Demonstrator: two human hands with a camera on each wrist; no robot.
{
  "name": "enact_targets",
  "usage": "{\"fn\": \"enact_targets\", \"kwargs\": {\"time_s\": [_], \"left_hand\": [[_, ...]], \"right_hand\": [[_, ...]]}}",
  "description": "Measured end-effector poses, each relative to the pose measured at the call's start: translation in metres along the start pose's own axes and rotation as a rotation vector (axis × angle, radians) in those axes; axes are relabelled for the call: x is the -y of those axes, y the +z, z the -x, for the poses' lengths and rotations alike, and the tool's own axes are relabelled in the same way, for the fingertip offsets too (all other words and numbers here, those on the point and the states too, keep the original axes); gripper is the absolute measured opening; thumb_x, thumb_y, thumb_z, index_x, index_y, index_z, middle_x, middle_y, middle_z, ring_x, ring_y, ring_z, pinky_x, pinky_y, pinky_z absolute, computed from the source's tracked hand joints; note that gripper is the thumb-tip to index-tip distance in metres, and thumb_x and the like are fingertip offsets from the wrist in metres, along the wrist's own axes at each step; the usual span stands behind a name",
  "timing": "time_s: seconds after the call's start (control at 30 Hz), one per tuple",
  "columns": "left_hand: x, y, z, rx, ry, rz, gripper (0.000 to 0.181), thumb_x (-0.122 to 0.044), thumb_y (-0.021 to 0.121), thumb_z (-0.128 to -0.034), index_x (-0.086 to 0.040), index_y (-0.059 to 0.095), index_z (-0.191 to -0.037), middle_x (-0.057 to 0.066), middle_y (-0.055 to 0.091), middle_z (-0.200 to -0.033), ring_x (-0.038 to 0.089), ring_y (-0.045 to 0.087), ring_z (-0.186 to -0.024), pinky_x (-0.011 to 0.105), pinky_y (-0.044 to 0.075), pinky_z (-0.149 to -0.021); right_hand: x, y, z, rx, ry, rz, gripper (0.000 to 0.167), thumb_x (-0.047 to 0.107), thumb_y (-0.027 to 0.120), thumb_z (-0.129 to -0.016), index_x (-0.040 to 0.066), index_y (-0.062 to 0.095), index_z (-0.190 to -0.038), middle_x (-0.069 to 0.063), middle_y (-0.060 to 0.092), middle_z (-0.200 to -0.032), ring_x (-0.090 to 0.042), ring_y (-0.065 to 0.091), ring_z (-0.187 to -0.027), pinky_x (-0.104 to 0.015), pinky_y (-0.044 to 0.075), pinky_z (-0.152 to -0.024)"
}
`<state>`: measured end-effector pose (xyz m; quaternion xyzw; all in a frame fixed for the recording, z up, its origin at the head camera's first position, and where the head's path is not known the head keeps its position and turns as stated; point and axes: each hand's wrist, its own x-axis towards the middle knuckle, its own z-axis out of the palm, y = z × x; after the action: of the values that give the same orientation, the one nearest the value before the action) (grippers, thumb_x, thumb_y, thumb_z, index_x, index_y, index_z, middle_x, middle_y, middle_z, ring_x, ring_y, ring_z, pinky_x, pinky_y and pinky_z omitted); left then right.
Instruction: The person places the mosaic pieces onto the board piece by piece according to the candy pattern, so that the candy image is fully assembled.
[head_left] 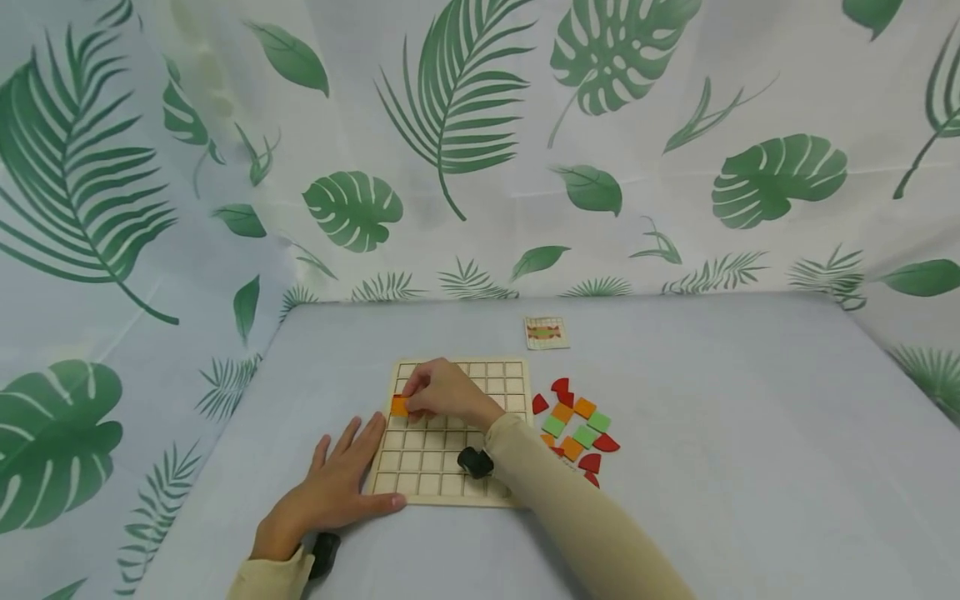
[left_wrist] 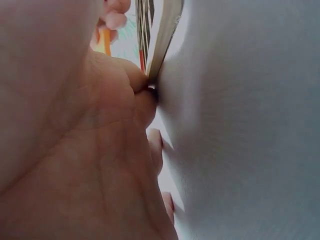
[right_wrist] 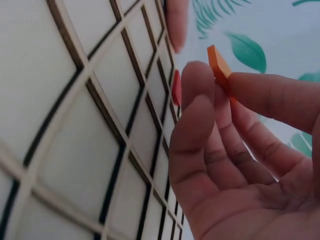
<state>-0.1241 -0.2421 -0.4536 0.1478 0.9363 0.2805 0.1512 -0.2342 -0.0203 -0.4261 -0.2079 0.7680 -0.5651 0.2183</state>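
Observation:
A pale wooden grid board (head_left: pixel 431 461) lies on the table. Over its upper left part, my right hand (head_left: pixel 447 392) pinches an orange square tile (head_left: pixel 399 406) between thumb and fingers. The right wrist view shows the orange tile (right_wrist: pixel 219 65) at the fingertips of my right hand (right_wrist: pixel 240 150), held above the grid (right_wrist: pixel 75 135). A red piece (right_wrist: pixel 176 87) appears beyond these fingers, low at the board. My left hand (head_left: pixel 333 490) is spread at the board's left edge, its fingers straight and its thumb at the lower left corner. In the left wrist view the left hand (left_wrist: pixel 95 150) touches the board's edge (left_wrist: pixel 164 42).
Right of the board lies a loose group of red quarter-round pieces (head_left: pixel 606 442), orange squares (head_left: pixel 585 407) and green squares (head_left: pixel 586 436), partly hidden by my right sleeve. A small pattern card (head_left: pixel 547 333) is farther back. A leaf-printed cloth (head_left: pixel 465 242) hangs behind the table.

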Motion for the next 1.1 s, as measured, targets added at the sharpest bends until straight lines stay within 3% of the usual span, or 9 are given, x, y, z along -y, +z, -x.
{"fn": "enact_targets", "kwargs": {"time_s": [0.2,0.4,0.73,1.1], "left_hand": [[-0.004,-0.002,0.001,0.012,-0.008,0.009,0.121,-0.062,0.08,-0.0896,-0.001,0.013,-0.171,0.02,0.014,-0.177,0.046,0.0,-0.162,0.073,-0.01,-0.12],[-0.004,-0.002,0.001,-0.004,-0.004,0.002,0.121,-0.061,0.08,-0.0888,0.0,0.015,-0.17,0.021,0.016,-0.176,0.047,0.0,-0.162,0.073,-0.01,-0.12],[-0.001,0.0,0.0,0.0,-0.007,-0.009,0.121,-0.063,0.08,-0.0894,-0.003,0.014,-0.171,0.018,0.015,-0.177,0.044,0.0,-0.163,0.072,-0.01,-0.12],[-0.004,-0.002,0.002,-0.003,-0.019,-0.011,0.12,-0.062,0.081,-0.0888,-0.003,0.016,-0.171,0.017,0.015,-0.177,0.044,0.001,-0.163,0.072,-0.01,-0.121]], "right_hand": [[-0.001,0.011,-0.006,-0.028,0.017,0.102,0.003,-0.002,0.074,-0.092,-0.002,0.072,-0.09,-0.006,0.073,-0.076,-0.017,0.071,-0.067,-0.026,0.057,-0.061],[-0.002,0.015,-0.008,-0.057,0.017,0.165,0.011,-0.003,0.076,-0.092,0.002,0.071,-0.084,-0.005,0.072,-0.073,-0.017,0.071,-0.065,-0.026,0.057,-0.061],[-0.001,0.021,-0.012,-0.079,0.014,0.321,0.02,-0.003,0.076,-0.089,0.008,0.07,-0.074,-0.004,0.069,-0.064,-0.013,0.06,-0.055,-0.024,0.047,-0.054],[0.003,0.026,-0.013,-0.108,0.034,0.374,0.025,-0.003,0.076,-0.088,0.01,0.068,-0.069,-0.002,0.068,-0.06,-0.012,0.056,-0.051,-0.024,0.044,-0.051]]}}
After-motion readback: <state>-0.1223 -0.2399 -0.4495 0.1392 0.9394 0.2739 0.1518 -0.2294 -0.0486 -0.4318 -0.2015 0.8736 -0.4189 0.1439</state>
